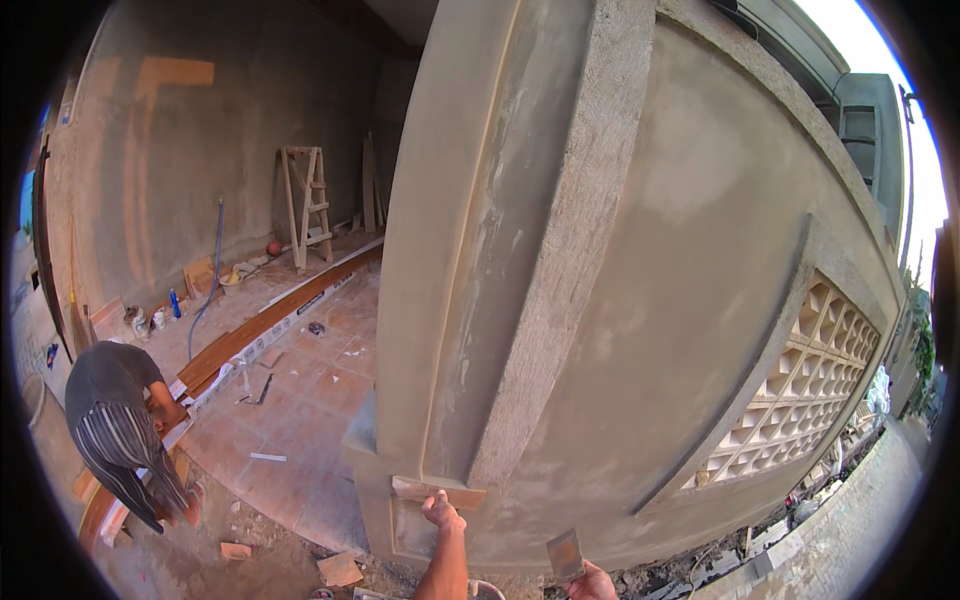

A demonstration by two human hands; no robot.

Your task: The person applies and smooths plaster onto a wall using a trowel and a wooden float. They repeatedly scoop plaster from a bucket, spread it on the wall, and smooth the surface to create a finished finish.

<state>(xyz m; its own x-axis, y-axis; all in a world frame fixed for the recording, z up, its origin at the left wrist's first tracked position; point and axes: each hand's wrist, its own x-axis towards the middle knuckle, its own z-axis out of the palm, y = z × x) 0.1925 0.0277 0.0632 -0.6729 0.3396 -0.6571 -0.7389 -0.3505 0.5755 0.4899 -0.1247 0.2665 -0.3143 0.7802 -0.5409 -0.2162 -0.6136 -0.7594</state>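
My left hand (443, 510) grips a short flat strip of wood (462, 496). It presses the strip level against the plastered pillar (480, 240), at the top of a recessed panel (412, 525) near the base. At the lower edge, to the right, my right hand (592, 582) is closed on a flat square blade (566, 555) smeared with grey and brown. The blade is held upright, apart from the wall; its handle is hidden by my fingers. Below and between my hands, the pale rim of a bucket (487, 588) shows in part.
A person (118, 420) bends over long wooden boards (265, 312) at the left. A wooden stepladder (308, 205) stands inside by the wall. Broken tile pieces (340, 570) lie on the ground. A lattice block window (800, 385) and rubble (770, 545) are to the right.
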